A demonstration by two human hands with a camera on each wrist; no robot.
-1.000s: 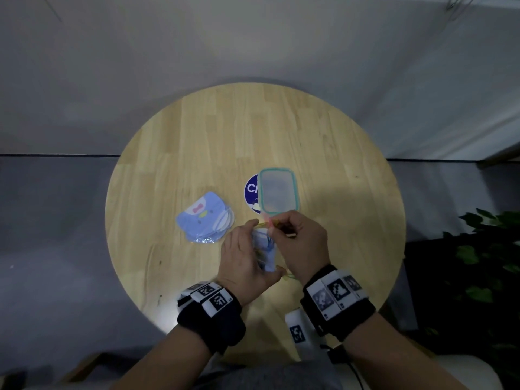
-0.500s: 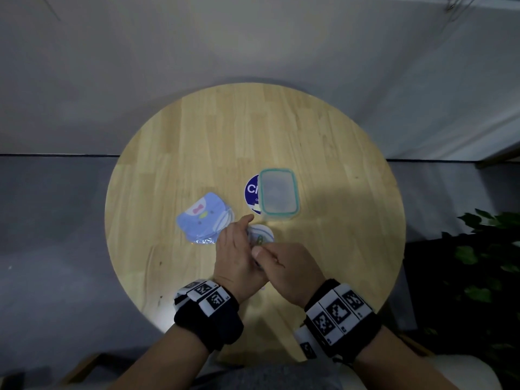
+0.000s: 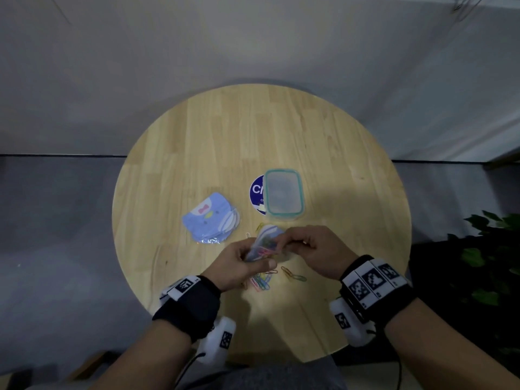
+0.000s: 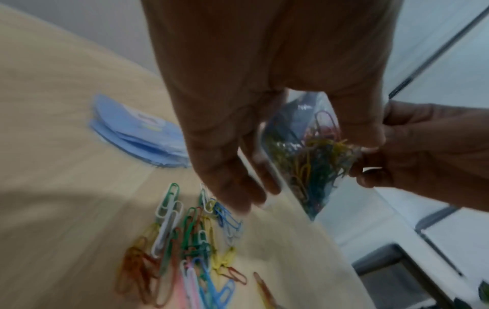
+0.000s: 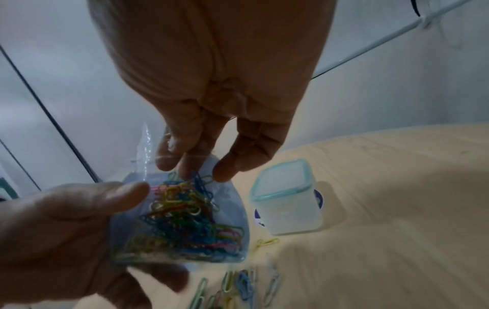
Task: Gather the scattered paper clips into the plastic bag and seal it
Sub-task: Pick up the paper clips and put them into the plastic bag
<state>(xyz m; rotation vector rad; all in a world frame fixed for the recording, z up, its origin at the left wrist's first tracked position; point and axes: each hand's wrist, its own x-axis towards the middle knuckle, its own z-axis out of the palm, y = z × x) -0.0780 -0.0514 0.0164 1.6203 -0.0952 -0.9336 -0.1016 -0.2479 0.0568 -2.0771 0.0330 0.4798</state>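
A small clear plastic bag (image 3: pixel 266 243) part full of coloured paper clips hangs above the table between both hands. My left hand (image 3: pixel 257 258) grips its left side, thumb on the front (image 5: pixel 127 194). My right hand (image 3: pixel 287 243) pinches the bag's other edge (image 4: pixel 370 150). In the right wrist view the bag (image 5: pixel 185 219) bulges with clips, and the right fingertips (image 5: pixel 190 169) sit at its top. Several loose paper clips (image 3: pixel 261 282) lie on the round wooden table (image 3: pixel 337 164) under the left hand, and they show again in the left wrist view (image 4: pixel 190 250). A few more clips (image 3: pixel 294 275) lie to their right.
A clear lidded container (image 3: pixel 284 195) with a teal rim stands behind the hands, half on a blue round sticker (image 3: pixel 256 190). A stack of blue printed bags (image 3: pixel 211 218) lies to the left. Two stray clips (image 3: pixel 253 232) lie beyond the bag. A plant (image 3: pixel 492 249) is at the right.
The hands have drawn apart and the bag now hangs stretched between them. The right hand moved right off the left hand, and loose clips under the hands have come into view.
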